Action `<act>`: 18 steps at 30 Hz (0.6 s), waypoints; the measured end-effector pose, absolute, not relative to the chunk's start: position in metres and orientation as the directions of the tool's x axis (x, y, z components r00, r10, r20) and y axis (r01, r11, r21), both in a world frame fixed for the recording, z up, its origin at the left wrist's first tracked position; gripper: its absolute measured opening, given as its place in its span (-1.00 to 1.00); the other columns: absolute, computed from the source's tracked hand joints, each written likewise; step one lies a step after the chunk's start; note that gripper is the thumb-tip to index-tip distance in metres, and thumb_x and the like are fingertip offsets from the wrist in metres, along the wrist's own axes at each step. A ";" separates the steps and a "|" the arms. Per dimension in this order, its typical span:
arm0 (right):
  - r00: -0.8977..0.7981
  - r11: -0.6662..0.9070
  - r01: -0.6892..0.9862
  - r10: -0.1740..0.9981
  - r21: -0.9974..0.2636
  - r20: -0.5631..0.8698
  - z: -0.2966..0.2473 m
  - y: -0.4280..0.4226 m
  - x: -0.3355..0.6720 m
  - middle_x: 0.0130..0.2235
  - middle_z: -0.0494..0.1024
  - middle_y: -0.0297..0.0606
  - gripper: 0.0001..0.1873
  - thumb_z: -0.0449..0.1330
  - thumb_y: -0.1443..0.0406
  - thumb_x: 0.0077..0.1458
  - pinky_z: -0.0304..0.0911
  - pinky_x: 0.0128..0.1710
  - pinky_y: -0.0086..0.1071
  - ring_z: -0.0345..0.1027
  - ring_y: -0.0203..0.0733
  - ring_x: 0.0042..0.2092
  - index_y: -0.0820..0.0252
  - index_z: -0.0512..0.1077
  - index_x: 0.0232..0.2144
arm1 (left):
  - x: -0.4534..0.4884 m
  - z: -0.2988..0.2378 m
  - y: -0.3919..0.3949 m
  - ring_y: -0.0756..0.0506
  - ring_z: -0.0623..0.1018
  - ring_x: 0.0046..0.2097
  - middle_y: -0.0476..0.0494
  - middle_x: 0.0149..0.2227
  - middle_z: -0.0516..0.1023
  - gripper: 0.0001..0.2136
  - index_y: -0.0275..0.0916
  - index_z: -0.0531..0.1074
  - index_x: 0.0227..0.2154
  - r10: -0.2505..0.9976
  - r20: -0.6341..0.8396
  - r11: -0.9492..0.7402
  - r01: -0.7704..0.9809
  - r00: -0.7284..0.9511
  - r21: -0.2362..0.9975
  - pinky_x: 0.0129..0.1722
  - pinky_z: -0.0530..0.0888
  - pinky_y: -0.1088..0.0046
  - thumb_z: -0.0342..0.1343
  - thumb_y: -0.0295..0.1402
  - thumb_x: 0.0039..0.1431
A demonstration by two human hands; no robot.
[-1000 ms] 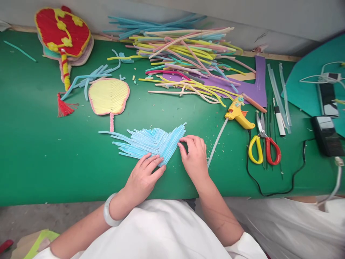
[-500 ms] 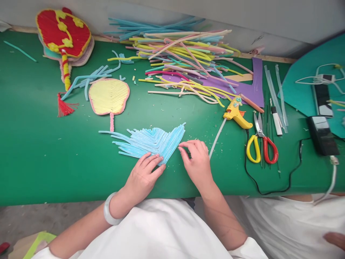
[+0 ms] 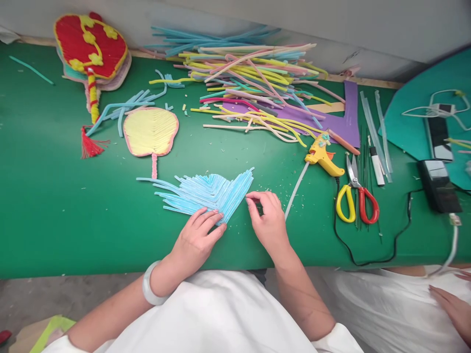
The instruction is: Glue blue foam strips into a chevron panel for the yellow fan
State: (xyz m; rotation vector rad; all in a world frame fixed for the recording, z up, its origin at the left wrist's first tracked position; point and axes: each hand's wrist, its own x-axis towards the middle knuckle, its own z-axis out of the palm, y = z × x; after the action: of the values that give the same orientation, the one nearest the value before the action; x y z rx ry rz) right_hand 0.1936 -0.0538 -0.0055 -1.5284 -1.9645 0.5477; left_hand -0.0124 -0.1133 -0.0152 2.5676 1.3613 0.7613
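Observation:
A fan-shaped piece of light blue pipe cleaners (image 3: pixel 209 189), laid side by side in a V pattern, rests on the green table. Its strands stick out unevenly on the left. My left hand (image 3: pixel 198 238) lies on its lower edge with the fingers stretched out. Just off the piece's right edge, my right hand (image 3: pixel 270 223) has thumb and forefinger pinched together. Anything between those fingertips is too small to make out. Behind the blue piece lies a yellow fan (image 3: pixel 150 132) with a pink rim and handle.
A heap of coloured pipe cleaners (image 3: pixel 250 73) lies at the back, beside a red fan (image 3: pixel 90 46) at left. To the right are a yellow glue gun (image 3: pixel 324 157), scissors (image 3: pixel 355 191) and a black cable (image 3: pixel 395 245). A co-worker's hand (image 3: pixel 452 306) shows at lower right.
My right hand's fingertips have shifted very slightly to the right. My left hand stays on the blue piece. More of the co-worker's hand shows at lower right.

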 end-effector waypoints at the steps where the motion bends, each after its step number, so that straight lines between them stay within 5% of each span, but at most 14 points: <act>1: -0.163 0.255 0.732 0.966 -0.632 0.201 -0.005 -0.053 0.196 -0.23 0.53 -0.22 -0.86 0.08 0.31 0.30 0.25 -0.11 -0.21 0.37 -0.11 -0.16 0.11 0.45 -0.18 | -0.012 -0.015 -0.113 -0.19 0.55 0.04 -0.29 -0.06 0.60 -0.77 -0.27 0.50 -0.16 0.805 0.368 -0.582 0.736 0.464 0.346 0.12 0.47 0.06 0.03 -0.63 0.24; 7: -0.237 0.291 0.780 0.957 -0.554 0.170 -0.006 -0.050 0.198 -0.18 0.50 -0.18 -0.77 0.08 0.31 0.30 0.25 -0.10 -0.17 0.34 -0.07 -0.12 0.05 0.50 -0.08 | -0.012 -0.016 -0.113 -0.18 0.54 0.04 -0.26 -0.05 0.60 -0.74 -0.24 0.52 -0.15 0.813 0.354 -0.574 0.736 0.462 0.359 0.13 0.45 0.06 0.02 -0.63 0.24; 18: -0.145 0.206 0.787 0.978 -0.582 0.150 -0.015 -0.039 0.189 -0.23 0.49 -0.20 -0.82 0.11 0.29 0.29 0.26 -0.10 -0.16 0.34 -0.07 -0.13 0.08 0.53 -0.20 | -0.013 -0.015 -0.113 -0.17 0.55 0.04 -0.25 -0.04 0.59 -0.73 -0.23 0.52 -0.14 0.815 0.347 -0.574 0.732 0.464 0.368 0.13 0.45 0.07 0.01 -0.64 0.23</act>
State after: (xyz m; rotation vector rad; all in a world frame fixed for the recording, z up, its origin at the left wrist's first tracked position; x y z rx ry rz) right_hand 0.1886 -0.0393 -0.0151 -1.6336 -1.9898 0.5081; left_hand -0.0130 -0.1127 -0.0151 2.5418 1.3556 0.7406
